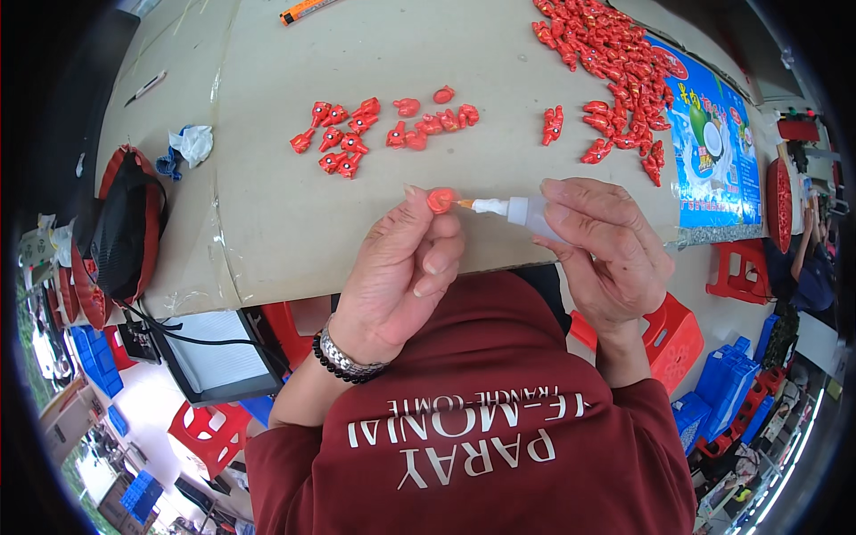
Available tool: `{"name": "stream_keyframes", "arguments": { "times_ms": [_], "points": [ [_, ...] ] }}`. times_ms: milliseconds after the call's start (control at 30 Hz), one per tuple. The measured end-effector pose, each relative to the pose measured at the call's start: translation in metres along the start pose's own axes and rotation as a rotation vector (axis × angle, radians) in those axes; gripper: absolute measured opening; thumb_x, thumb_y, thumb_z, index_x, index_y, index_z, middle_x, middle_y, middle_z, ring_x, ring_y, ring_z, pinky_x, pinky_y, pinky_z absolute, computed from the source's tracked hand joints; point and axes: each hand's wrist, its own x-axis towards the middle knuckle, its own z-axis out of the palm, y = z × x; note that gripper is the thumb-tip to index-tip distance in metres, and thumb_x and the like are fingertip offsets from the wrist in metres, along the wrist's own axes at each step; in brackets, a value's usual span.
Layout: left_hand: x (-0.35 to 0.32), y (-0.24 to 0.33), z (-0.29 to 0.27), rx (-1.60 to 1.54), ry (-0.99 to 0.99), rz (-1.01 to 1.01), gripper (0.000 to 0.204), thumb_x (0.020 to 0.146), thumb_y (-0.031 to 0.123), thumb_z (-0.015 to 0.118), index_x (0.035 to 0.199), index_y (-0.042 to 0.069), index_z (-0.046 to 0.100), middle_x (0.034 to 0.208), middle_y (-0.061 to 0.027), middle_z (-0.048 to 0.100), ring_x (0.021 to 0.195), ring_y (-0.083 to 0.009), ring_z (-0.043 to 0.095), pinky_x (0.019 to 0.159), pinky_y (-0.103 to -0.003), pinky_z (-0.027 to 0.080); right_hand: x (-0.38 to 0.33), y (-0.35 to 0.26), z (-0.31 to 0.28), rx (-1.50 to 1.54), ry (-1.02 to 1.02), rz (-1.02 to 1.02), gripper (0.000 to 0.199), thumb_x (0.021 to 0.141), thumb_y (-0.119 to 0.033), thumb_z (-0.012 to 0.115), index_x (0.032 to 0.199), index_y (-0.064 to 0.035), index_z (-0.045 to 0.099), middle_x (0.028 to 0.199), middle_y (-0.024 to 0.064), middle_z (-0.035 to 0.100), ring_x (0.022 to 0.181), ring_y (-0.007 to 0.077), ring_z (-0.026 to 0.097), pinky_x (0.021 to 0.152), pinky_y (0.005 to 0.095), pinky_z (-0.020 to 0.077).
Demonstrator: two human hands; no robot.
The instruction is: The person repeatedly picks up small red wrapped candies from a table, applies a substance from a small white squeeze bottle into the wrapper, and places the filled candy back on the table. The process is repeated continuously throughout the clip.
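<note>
Between the thumb and fingers of my left hand (pixel 401 267) is a small red figurine piece (pixel 440 200), held just past the table's near edge side. My right hand (pixel 611 241) grips a translucent glue bottle (pixel 540 218) with a white neck, tilted sideways. Its thin tip meets, or nearly meets, the red piece; I cannot tell which. Farther out on the table lie a cluster of red pieces with dark round spots (pixel 334 138) and a looser group of plain red pieces (pixel 432 120). One joined red figurine (pixel 553 125) lies apart, to the right.
A big heap of red figurines (pixel 615 62) covers the far right, beside a blue printed cardboard sheet (pixel 713 134). An orange marker-like stick (pixel 306 11), a pen (pixel 145 87) and crumpled tissue (pixel 193 144) lie on the table (pixel 259 223). A black-and-red bag (pixel 131 223) sits at the left edge.
</note>
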Motion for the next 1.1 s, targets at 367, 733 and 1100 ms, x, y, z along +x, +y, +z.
{"name": "stream_keyframes", "arguments": {
  "times_ms": [367,733,1100],
  "points": [
    [0.0005,-0.0005,-0.0040,0.012,-0.025,0.000,0.034,0.097,0.035,0.046,0.103,0.005,0.061,0.080,-0.0027,0.057,0.055,-0.0054,0.040,0.036,-0.015,0.032,0.0028,-0.0016,0.0038,0.000,-0.010,-0.032,0.026,0.064,0.006,0.076,0.086,0.0028,0.063,0.090,0.0192,0.067,0.080,0.0293,0.067,0.066,0.0342,0.0557],
    [0.0003,-0.0005,-0.0025,0.014,0.006,0.000,0.032,0.097,0.034,0.048,0.095,0.004,0.060,0.079,-0.0028,0.058,0.056,-0.0062,0.043,0.037,-0.016,0.033,0.0048,-0.0050,0.0040,-0.029,-0.029,-0.007,0.026,0.064,0.006,0.077,0.086,0.0018,0.063,0.090,0.0187,0.067,0.080,0.0292,0.067,0.066,0.0344,0.0559],
    [0.0002,-0.0003,-0.0004,0.016,0.016,0.001,0.030,0.097,0.032,0.048,0.095,0.005,0.061,0.080,-0.0022,0.058,0.056,-0.0060,0.043,0.038,-0.016,0.034,0.0046,-0.0067,0.0034,-0.039,-0.013,0.009,0.026,0.064,0.007,0.076,0.086,0.0020,0.063,0.090,0.0188,0.067,0.080,0.0298,0.067,0.067,0.0351,0.0561]
  ]
}}
